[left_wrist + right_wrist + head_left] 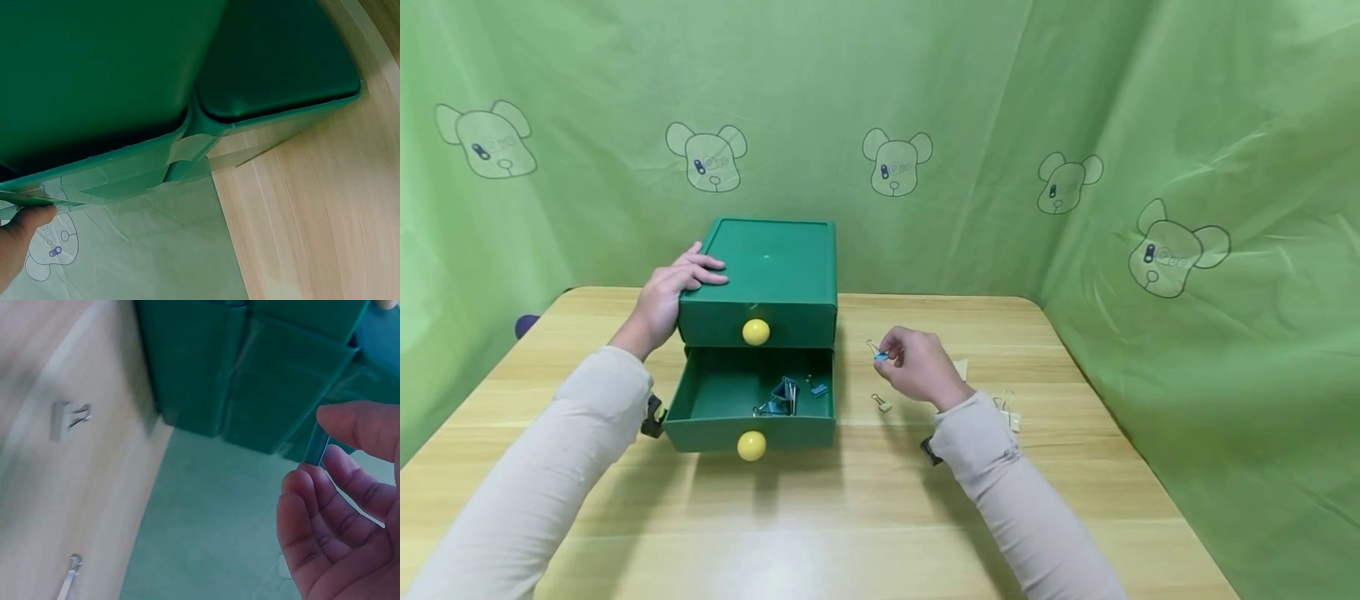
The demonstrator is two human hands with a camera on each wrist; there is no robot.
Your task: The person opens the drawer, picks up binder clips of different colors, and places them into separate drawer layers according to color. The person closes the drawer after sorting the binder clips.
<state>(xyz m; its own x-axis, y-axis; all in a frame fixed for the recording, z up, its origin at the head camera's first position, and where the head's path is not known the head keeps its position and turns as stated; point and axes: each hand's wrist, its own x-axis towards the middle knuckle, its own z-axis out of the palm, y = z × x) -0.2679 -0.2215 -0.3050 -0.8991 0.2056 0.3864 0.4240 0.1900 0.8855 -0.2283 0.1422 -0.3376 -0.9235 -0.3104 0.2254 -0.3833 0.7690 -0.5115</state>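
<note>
A green two-drawer box (771,260) stands on the table, its lower drawer (715,432) pulled out. Several blue binder clips (785,393) lie inside that drawer. My left hand (666,296) rests on the box's upper left edge, fingers spread over the top; in the left wrist view only its thumb (34,219) shows, against the side. To the right of the box, my right hand (923,367) pinches a blue binder clip (317,447) between thumb and fingertips, above the table. Just below that hand lies a small yellowish binder clip (884,406).
Right of my right hand, a white binder clip (1013,420) lies on the wooden table (850,533). A pale yellow object (961,368) is partly hidden behind that hand. Yellow round knobs (756,332) front both drawers. Green curtain (977,108) surrounds the table's back and sides.
</note>
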